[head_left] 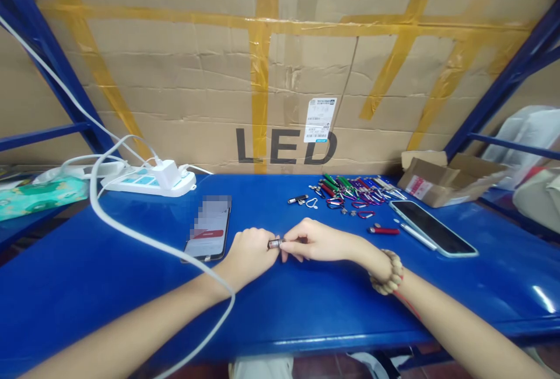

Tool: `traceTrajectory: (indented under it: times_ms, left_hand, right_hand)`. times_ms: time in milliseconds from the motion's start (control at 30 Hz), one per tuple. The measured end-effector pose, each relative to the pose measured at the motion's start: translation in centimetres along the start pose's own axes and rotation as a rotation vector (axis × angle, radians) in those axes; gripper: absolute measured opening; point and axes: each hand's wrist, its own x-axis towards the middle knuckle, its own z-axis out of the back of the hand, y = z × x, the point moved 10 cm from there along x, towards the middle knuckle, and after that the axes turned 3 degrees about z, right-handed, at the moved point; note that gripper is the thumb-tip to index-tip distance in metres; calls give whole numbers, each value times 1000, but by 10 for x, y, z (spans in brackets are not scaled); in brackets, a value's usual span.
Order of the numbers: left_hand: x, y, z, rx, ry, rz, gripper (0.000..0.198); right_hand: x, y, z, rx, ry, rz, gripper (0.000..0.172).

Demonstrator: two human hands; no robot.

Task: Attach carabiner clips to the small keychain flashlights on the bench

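Holding one small dark, metallic cylinder [274,244] between two hands, over the near-middle of the blue surface [306,309]. Left hand [251,249]: grip closed around one end, most fingers hidden. Right hand [310,240]: grip pinching the other end, thumb and index. Right wrist carries one beaded bracelet [387,274] plus a red string. Phones: two. Lit phone [209,232] just left of the left hand; dark-screen phone [433,227] well to the right, pale case. Between the latter and the right hand: one red tube [385,231], one silvery pen-like stick [417,237] just beside the phone. Beyond the hands: one black tube [297,199], one silver carabiner [311,203] near it, one red carabiner [365,214] at the front edge of a pile of tubes and clips [363,186]. Pile is green, red, blue, purple, silver; overlapped, can't count it. Back left: one power strip [186,185], one white plug block [166,174] in it. Thick white cable [151,240] crosses in front of the left forearm. Back right: one small open carton [450,181]. Behind everything: cardboard marked "LED" [219,93], one white label [320,119] on it.
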Motion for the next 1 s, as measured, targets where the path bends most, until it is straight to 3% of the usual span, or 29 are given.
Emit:
traceTrajectory:
  times_ms: [200, 400, 500, 567, 633, 767, 933, 1000]
  left_hand:
    - [12, 17, 6, -359, -102, 40, 42]
    - [17, 25, -5, -732, -35, 85, 44]
    - [16, 24, -6, -792, -10, 76, 44]
    - [16, 23, -7, -809, 1, 74, 45]
    - [17, 24, -7, -824, 5, 90, 45]
    - [18, 24, -7, -860, 15, 152, 45]
    - [17, 20, -3, -872, 11, 164, 46]
    - [18, 21, -4, -858, 13, 171, 46]
  right_hand:
    - [-7, -12, 24, -37, -47, -105, 50]
    - [-48, -80, 85, -390, -168, -599, 35]
    - [-74, -110, 107, -376, -204, -804, 35]
    - [-85, -121, 114, -346, -204, -861, 33]
    - [-89, -123, 120, -339, -221, -848, 35]
    - [-104, -118, 148, -496, -386, -869, 42]
    - [-137, -118, 173, -621, -489, -1011, 32]
    - [-150, -113, 185, -649, -606, -1007, 32]
